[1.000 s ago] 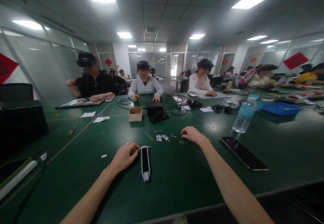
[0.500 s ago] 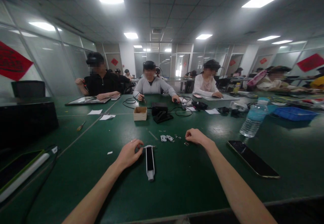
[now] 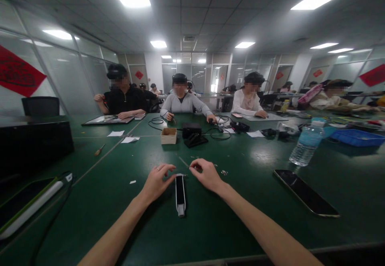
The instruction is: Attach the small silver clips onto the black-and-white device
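Observation:
Fingers apart, my left hand (image 3: 157, 182) is at the upper left side of a slim white device with a dark face (image 3: 180, 194), its thumb close to the device's top end. The device lies lengthwise on the green table, its pale end towards me. Just right of that top end, my right hand (image 3: 207, 174) has thumb and fingers brought together; anything between them is too small to make out. The right hand hides the small white cards behind it. Several tiny metal pieces (image 3: 224, 172) lie to its right, and a thin clear strip (image 3: 183, 162) lies beyond the device.
A phone (image 3: 305, 193) and a water bottle (image 3: 306, 144) are on the right, near a blue tray (image 3: 357, 138). Ahead are a small open box (image 3: 169, 136) and a black stand (image 3: 195, 140). A brush (image 3: 100, 150) lies left. Several people sit across the table.
My right hand has moved left from the tiny metal pieces to near the device's top end, covering the white cards. My left hand's fingers have spread a little. The view has shifted slightly.

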A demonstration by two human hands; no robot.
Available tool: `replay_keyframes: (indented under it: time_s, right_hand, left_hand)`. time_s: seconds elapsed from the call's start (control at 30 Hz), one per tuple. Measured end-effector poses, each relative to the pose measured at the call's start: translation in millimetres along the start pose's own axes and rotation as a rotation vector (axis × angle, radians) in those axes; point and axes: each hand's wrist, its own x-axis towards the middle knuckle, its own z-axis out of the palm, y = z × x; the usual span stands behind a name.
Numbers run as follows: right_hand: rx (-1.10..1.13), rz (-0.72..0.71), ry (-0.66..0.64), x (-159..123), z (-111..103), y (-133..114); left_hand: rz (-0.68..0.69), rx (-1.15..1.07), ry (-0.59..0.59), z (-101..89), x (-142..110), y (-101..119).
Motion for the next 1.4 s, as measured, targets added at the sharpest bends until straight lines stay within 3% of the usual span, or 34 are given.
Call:
replay_keyframes:
  time_s: [0.13,0.27,0.53,0.77,1.13,1.27,1.4]
  right_hand:
    - [0.236,0.056,0.003,-8.3,28.4,-20.7]
    - [0.389,0.142,-0.008,-11.2,34.5,-20.7]
    - [0.596,0.17,-0.057,-9.5,39.7,-12.7]
    - [0.62,0.184,-0.049,-8.9,40.2,-10.7]
    - [0.651,0.176,-0.079,-10.9,35.2,-14.9]
    - [0.493,0.112,-0.116,-11.5,29.6,-18.6]
    - [0.275,0.056,-0.069,-9.5,20.2,-16.7]
  left_hand:
    - [0.127,-0.035,0.02,4.2,-0.7,7.0]
    - [0.2,-0.034,0.038,5.7,1.2,12.2]
    - [0.156,-0.048,0.049,7.7,0.6,13.0]
    - [0.128,-0.044,0.112,10.0,-0.9,13.8]
    - [0.081,-0.059,0.115,8.7,-1.6,11.7]
    - [0.051,-0.091,0.095,5.0,-0.3,12.3]
    - [-0.014,-0.092,0.065,2.3,1.3,4.5]
